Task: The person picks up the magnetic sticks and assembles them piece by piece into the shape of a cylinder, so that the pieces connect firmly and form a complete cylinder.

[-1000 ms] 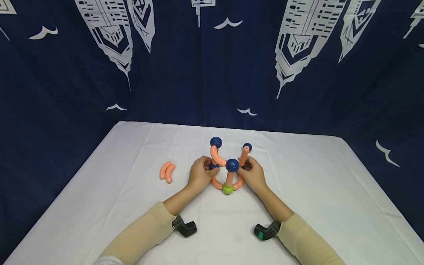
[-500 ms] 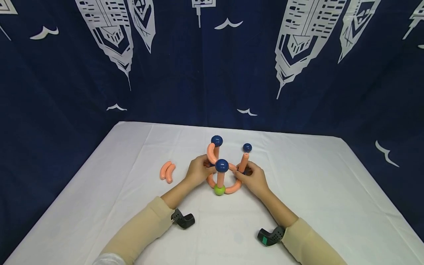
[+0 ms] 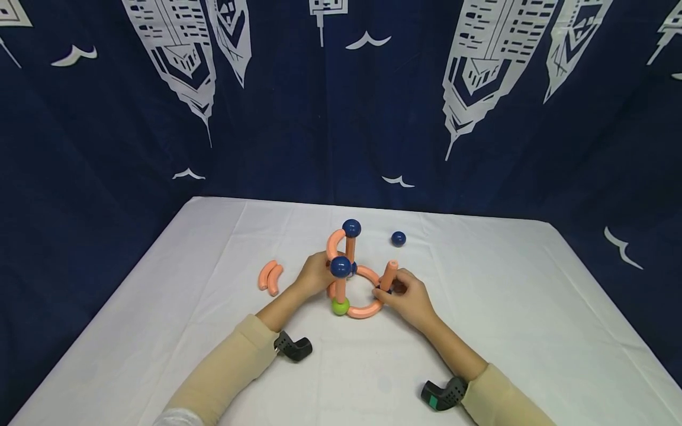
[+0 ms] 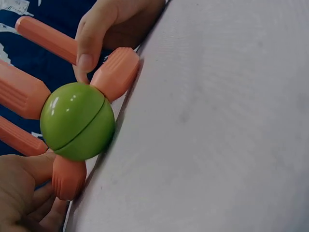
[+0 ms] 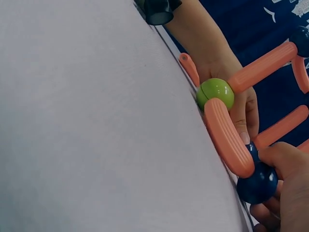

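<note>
A ball-and-stick construction of orange rods stands on the white table. Its bottom ring of curved rods meets a green ball at the front. Two upright rods carry blue balls, and a curved rod arches between these. My left hand grips the ring's left side, its fingertips partly hidden behind the rods. On the right, my right hand pinches a low blue ball between thumb and fingers. From that ball a straight rod rises with a bare top end.
Two loose curved orange rods lie side by side left of my left hand. A single blue ball rests behind the construction. A patterned dark blue cloth hangs beyond the table's back edge.
The construction has turned, its green ball and front upright shifting left. My right hand has moved slightly right and nearer, with the blue ball it pinches. The loose blue ball stays put.
</note>
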{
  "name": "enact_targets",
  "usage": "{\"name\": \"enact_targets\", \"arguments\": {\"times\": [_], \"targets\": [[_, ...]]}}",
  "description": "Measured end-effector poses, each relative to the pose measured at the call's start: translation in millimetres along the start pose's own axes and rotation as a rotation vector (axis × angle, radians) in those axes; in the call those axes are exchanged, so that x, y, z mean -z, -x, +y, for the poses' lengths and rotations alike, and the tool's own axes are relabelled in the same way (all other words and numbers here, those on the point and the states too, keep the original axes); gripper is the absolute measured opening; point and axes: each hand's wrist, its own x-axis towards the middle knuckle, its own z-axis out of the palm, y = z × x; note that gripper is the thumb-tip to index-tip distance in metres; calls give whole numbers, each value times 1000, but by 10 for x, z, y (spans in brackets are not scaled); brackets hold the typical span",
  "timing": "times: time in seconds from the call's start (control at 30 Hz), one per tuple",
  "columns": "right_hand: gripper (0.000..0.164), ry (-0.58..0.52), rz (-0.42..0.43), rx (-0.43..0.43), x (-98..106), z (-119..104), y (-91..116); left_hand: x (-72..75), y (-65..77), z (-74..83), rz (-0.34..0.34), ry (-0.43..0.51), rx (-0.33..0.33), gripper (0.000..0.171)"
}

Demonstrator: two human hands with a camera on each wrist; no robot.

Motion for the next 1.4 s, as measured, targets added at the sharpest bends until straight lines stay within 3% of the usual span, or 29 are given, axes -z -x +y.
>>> {"name": "enact_targets", "arguments": {"times": [0.27, 0.4, 0.53, 0.67, 0.87, 1.03, 1.2, 1.4], "targets": [[31, -28, -64, 27, 6, -5, 39, 16, -11, -74, -61, 28, 18, 40], [34, -23, -79, 95, 25, 15, 38, 17, -11, -96, -67, 54, 23, 41], [31, -45, -38, 190, 34, 31, 16, 28, -2, -111, -60, 45, 25, 40], [29, -50, -30, 234, 69, -37, 14, 27, 11, -122, -57, 33, 18, 39], [32, -50, -182, 186, 254, -258, 29, 9, 18, -136, -64, 46, 8, 37], [37, -44, -257, 124, 457, -19, -47, -14, 14, -146, -76, 46, 1, 35], [28, 18, -144, 57, 619, 168, -171, -20, 4, -141, -75, 47, 19, 38], [27, 49, 13, -56, 634, 231, -362, -12, 5, -148, -72, 49, 18, 37]]}}
